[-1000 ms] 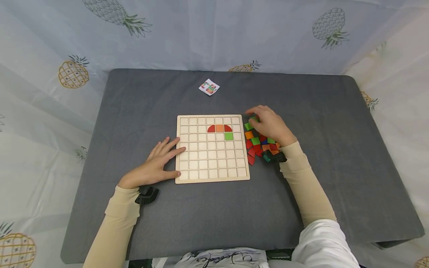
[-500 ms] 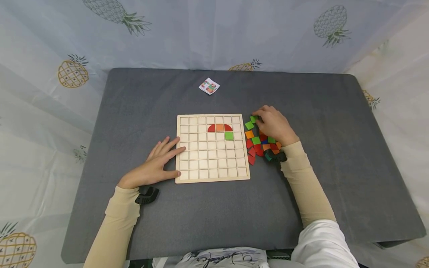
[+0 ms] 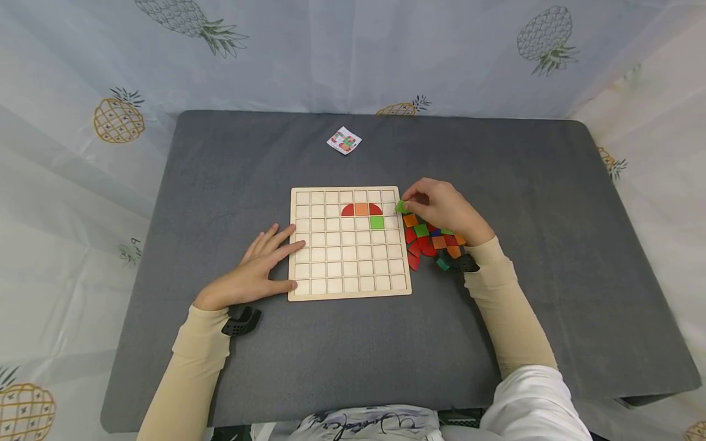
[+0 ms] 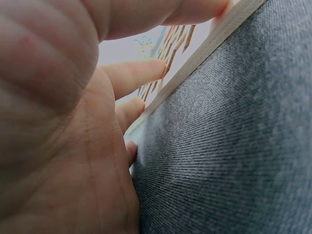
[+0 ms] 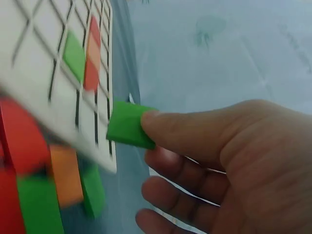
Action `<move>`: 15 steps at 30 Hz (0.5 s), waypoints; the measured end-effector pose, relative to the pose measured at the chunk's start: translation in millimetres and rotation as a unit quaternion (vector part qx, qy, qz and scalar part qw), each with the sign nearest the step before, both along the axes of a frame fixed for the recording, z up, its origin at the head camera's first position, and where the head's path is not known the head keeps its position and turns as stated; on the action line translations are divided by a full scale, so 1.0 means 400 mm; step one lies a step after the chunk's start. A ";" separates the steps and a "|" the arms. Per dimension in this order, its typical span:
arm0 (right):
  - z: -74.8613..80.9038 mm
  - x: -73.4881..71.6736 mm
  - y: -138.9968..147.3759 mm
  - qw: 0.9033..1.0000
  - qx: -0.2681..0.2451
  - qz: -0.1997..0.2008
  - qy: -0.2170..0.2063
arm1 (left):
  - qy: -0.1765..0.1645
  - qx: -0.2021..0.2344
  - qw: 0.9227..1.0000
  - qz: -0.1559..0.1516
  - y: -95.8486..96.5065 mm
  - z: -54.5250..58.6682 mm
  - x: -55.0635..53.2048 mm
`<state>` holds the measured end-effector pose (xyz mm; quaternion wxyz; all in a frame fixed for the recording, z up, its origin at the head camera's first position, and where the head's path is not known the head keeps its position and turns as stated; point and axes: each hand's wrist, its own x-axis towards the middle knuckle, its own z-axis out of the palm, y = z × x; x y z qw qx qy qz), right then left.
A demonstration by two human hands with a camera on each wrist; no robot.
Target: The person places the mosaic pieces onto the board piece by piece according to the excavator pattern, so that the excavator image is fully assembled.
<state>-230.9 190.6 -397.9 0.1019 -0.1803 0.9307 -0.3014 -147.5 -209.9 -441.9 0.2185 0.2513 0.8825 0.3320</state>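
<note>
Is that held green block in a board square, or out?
Out: the right grip pinches the green block at the edge of the board, and it isn't laid in.

The grey table (image 3: 353, 349) bears 1 grid board (image 3: 336, 269), 1 card (image 3: 344, 141) and loose coloured blocks (image 3: 426, 247).

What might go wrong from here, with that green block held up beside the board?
The green block might slip or twist, as the right hand pinches it by one end.
It may also knock the rim of the board, since it is so close to it.
And the sleeve or wrist device could nudge the loose pieces, heaped right below that hand.
</note>
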 end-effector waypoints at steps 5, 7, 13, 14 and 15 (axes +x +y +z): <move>-0.004 0.020 -0.044 0.997 -0.015 0.073 0.002 | -0.001 0.000 1.000 0.000 0.001 0.002 0.000; -0.010 0.026 -0.059 0.996 -0.011 0.092 0.001 | -0.002 -0.001 1.000 0.000 0.002 0.003 0.000; -0.020 0.037 -0.088 0.992 0.012 0.125 -0.010 | -0.004 -0.004 1.000 0.002 0.002 0.005 0.001; -0.022 0.039 -0.092 0.992 0.014 0.127 -0.012 | -0.004 -0.004 1.000 0.003 0.002 0.005 0.001; -0.023 0.039 -0.096 0.992 0.016 0.128 -0.014 | -0.005 -0.004 1.000 0.003 0.002 0.005 0.002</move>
